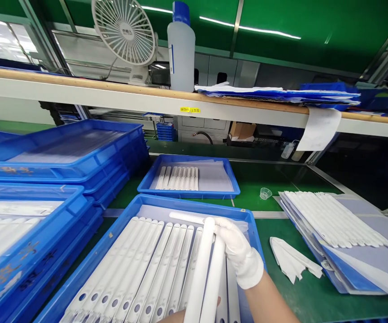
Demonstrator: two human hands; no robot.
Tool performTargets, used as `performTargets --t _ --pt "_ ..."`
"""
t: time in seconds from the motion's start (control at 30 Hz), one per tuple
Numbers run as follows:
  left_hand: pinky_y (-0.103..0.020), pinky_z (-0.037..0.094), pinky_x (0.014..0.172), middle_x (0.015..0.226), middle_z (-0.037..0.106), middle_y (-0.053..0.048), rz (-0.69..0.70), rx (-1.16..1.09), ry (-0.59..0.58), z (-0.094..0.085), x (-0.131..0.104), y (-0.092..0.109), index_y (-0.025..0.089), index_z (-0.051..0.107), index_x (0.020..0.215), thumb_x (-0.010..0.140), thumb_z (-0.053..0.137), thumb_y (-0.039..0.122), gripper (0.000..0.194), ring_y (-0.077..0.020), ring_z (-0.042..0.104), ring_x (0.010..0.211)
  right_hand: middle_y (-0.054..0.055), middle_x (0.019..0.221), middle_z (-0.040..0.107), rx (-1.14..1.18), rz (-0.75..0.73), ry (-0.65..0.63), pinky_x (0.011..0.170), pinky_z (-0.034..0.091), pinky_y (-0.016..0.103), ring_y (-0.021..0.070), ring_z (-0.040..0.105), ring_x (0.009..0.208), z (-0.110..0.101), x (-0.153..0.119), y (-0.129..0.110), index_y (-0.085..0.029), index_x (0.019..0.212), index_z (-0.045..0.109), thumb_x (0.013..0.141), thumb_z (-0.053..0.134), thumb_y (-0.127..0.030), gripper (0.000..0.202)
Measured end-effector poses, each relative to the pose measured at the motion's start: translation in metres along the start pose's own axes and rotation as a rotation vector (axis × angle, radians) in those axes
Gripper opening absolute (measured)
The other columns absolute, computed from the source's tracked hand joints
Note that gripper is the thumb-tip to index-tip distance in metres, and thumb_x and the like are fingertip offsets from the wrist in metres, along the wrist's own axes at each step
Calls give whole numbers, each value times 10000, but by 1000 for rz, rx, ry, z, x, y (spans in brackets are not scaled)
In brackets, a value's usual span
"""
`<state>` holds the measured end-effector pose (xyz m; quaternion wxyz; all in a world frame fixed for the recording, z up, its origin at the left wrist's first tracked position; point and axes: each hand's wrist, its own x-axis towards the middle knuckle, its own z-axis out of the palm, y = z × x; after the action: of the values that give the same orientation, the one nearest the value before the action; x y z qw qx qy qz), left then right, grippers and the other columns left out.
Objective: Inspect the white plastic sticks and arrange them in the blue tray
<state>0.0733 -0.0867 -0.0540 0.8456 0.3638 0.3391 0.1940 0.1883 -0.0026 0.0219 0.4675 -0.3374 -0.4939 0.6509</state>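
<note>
My right hand (237,253), in a white glove, closes its fingers round the upper ends of two long white plastic strips (202,264) with rounded ends. These strips are tilted up over a blue tray (194,200), their smooth sides facing me. Only a little of my left hand (173,317) shows at the bottom edge, bare skin behind the strips' lower part, with a fingertip at their right side; it appears to grip them. Beneath lie rows of similar strips (126,260), each with a dark oval near its lower end. One more strip (185,217) lies crosswise at the tray's back.
Stacked blue trays (62,166) stand on the left. Behind is a smaller-looking tray (189,195) with several strips. To the right lie a crumpled white cloth (293,258), a clear cup (265,193) and strips on folders (335,220). A shelf (146,96) crosses above, holding a fan and bottle.
</note>
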Motion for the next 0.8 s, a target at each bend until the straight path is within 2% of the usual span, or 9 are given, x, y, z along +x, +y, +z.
performTargets --t 0.07,0.13,0.27,0.37,0.43,0.5,0.6,0.7,0.8 --pt "-536 506 819 999 722 -86 16 13 3 -6 -6 -1 348 612 1190 476 845 571 783 -432 627 1004 20 787 636 31 -6 -6 640 453 242 136 544 683 1 0 0 -160 871 690 816 658 -327 179" --pt "-523 490 857 991 723 -92 30 28 6 -16 -19 -3 308 637 1152 446 864 547 779 -427 625 1009 10 755 619 53 20 -32 621 443 238 129 528 650 2 -1 -2 -163 850 685 814 657 -330 172" --pt "-462 448 929 1031 699 -115 83 43 1 -34 -44 3 193 654 1094 556 829 538 662 -370 612 1043 1 721 583 36 75 -76 608 434 238 129 501 631 2 -5 -1 -168 869 683 829 629 -338 184" --pt "-405 450 917 1136 651 -103 239 18 66 -35 -51 23 215 578 1191 659 770 541 653 -317 588 1077 14 771 597 14 45 -43 635 449 248 144 518 671 -2 -5 8 -168 924 676 831 616 -349 212" --pt "-366 453 892 1160 630 -85 315 32 181 -32 -48 43 231 571 1165 724 728 510 545 -280 589 1051 18 791 603 -11 30 -21 636 456 253 153 531 685 -5 -2 16 -170 918 669 824 619 -356 214" --pt "-323 456 830 1081 639 -73 359 54 277 -27 -41 62 214 588 1074 760 703 461 415 -242 599 966 19 802 608 -37 -3 -20 676 473 271 165 551 713 -7 3 24 -176 888 663 821 620 -363 203" --pt "-283 441 748 906 620 -38 400 62 318 -22 -24 82 187 579 967 734 721 366 327 -196 572 831 31 878 639 -90 -63 -14 815 482 328 202 595 827 -7 7 30 -199 918 661 834 605 -405 229" --pt "-249 409 686 775 543 18 417 86 370 -18 -10 89 189 567 914 697 719 287 282 -146 491 704 55 1056 649 -269 -98 76 952 434 379 234 591 1009 -14 2 25 -229 1122 624 853 592 -446 347" --pt "-229 370 629 693 469 51 379 118 401 -17 -1 88 203 560 901 720 684 290 236 -127 413 634 73 1271 572 -512 -137 202 1051 350 392 234 517 1179 -43 -14 12 -253 1278 546 875 589 -441 447"
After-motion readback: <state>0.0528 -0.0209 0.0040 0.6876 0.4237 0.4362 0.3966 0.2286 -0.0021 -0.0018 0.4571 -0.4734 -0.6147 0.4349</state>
